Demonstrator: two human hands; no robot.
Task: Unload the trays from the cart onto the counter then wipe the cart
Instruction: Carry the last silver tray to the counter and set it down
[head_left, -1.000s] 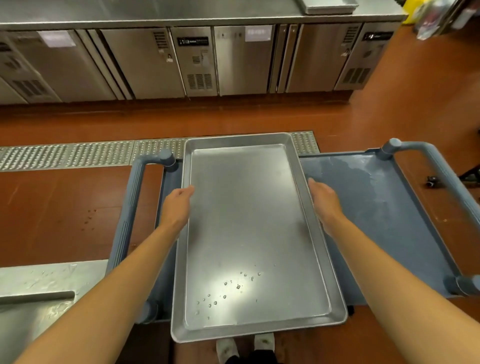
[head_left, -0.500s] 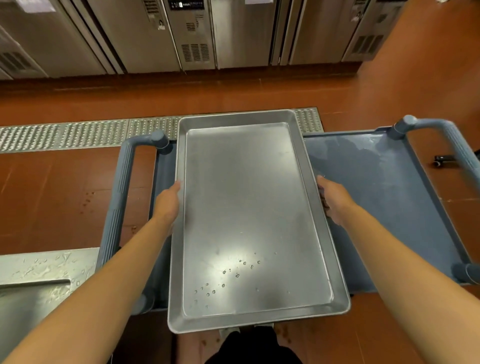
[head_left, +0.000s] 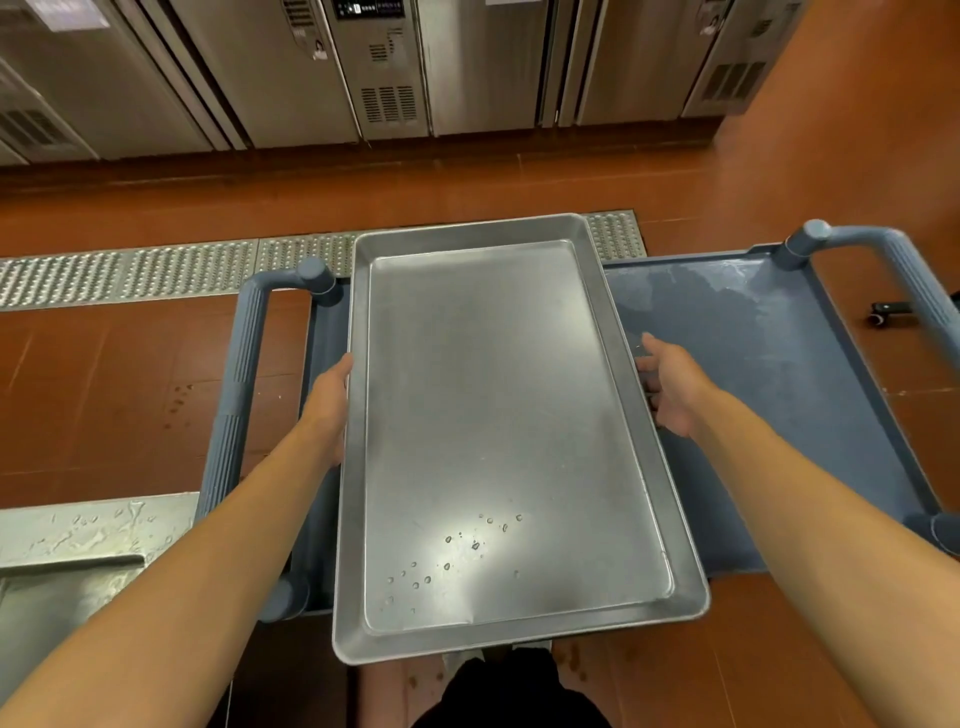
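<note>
Metal tray (head_left: 498, 431) lying long-ways across the left part of the blue cart (head_left: 769, 374), near end overhanging the cart edge toward the body, a few water drops (head_left: 457, 551) on its near half. Left hand (head_left: 330, 400) pressed flat along the tray's left rim, fingers hidden beneath the edge, so grip there cannot be told for sure. Right hand (head_left: 670, 384) now off the right rim, just beside it, fingers spread and relaxed, holding nothing. Changed from a second ago: right hand then lay against the rim like the left; since then it has come away, and the view has dipped closer to the cart. Meaning, as a judgement: lift not yet begun, right hand likely re-seating for a better hold under the edge. Tray not yet on any counter; steel surface (head_left: 88, 535) with wet streaks at lower left is the nearest landing spot. Wet patch (head_left: 696, 291) on the cart's bare right half awaiting the wipe, which comes only after unloading.
</note>
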